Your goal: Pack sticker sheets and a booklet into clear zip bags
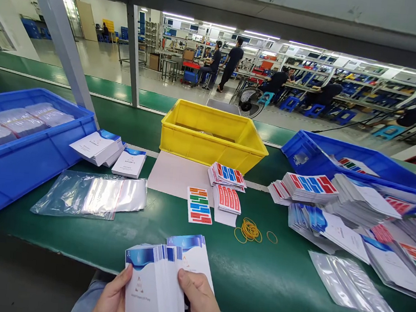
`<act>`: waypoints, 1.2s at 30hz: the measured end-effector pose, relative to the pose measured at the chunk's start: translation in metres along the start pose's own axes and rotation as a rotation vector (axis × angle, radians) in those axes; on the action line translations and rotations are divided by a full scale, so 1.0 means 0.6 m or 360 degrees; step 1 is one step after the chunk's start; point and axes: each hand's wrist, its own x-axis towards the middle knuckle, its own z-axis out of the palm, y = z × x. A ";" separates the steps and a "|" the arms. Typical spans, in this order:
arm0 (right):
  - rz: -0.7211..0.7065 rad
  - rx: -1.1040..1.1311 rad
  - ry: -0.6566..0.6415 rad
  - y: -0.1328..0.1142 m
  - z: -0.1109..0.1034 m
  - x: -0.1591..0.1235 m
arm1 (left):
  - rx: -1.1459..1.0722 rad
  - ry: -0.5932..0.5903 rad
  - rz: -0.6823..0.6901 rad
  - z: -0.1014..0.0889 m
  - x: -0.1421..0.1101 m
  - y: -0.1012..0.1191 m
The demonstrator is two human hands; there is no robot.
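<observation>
My left hand (pixel 111 301) and my right hand (pixel 201 305) both grip a fanned stack of white booklets with blue tops (pixel 161 279) at the near edge of the green bench (pixel 273 280). My left thumb lies on the stack's left side, and my right thumb presses on its front. Ahead of the stack lie a single sticker sheet with red, green and blue labels (pixel 199 205), two small piles of sticker sheets (pixel 227 187) and loose yellow rubber bands (pixel 250 230).
A blue bin of bagged items (pixel 16 157) stands at the left, with clear zip bags (pixel 94 195) and booklet piles (pixel 109 151) beside it. A yellow bin (pixel 212 137) sits in the middle. A blue bin (pixel 357 165) and heaps of booklets and stickers (pixel 353 214) lie right. People work far behind.
</observation>
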 end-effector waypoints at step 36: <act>-0.0444 -0.0673 0.0317 -0.042 -0.032 -0.020 | -0.0075 0.0062 0.0033 0.002 0.000 0.010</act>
